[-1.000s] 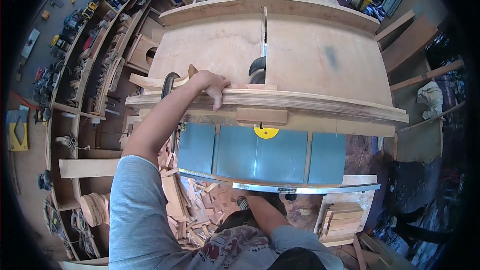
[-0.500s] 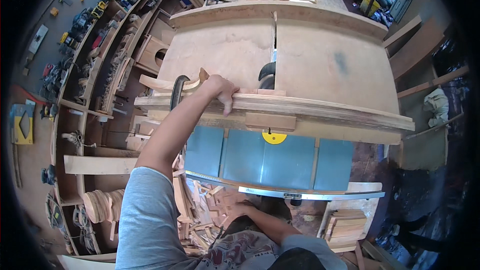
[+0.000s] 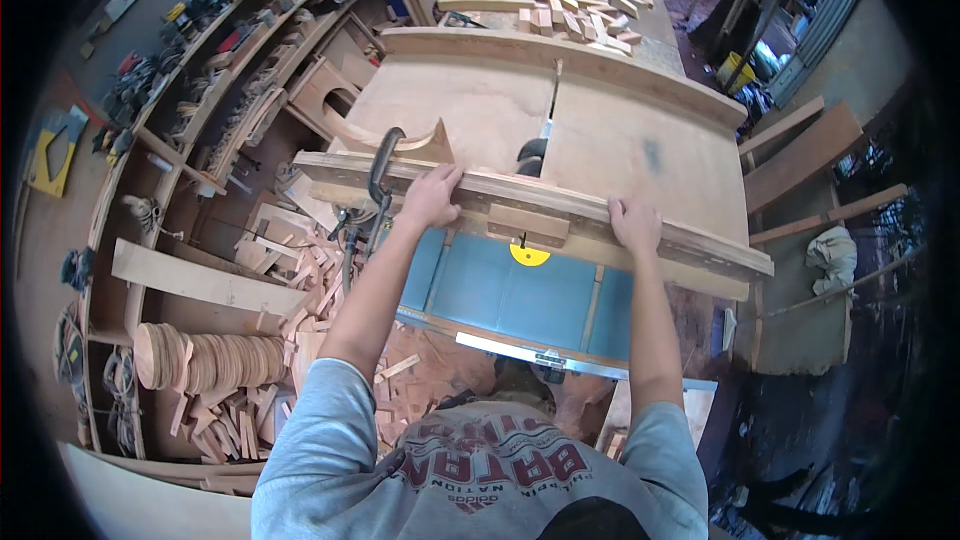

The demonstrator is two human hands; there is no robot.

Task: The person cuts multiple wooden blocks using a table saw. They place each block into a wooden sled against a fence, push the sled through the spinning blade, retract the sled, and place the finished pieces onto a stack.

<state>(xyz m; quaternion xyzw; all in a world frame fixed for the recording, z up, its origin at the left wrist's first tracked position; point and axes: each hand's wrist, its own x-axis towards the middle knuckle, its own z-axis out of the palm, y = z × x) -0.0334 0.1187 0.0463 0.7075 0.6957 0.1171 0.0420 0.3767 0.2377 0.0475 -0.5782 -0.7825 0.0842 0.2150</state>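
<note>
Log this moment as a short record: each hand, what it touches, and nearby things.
Left hand: on the near fence of the wooden sled
Right hand: on the same fence, farther right
Left of left hand: dark clamp
Behind fence, left: curved wooden piece
Nearer the person: blue-grey saw table, yellow round piece
Floor, left: wood offcuts

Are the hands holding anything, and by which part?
The left hand and right hand grip the near wooden rail by its top edge.
</note>
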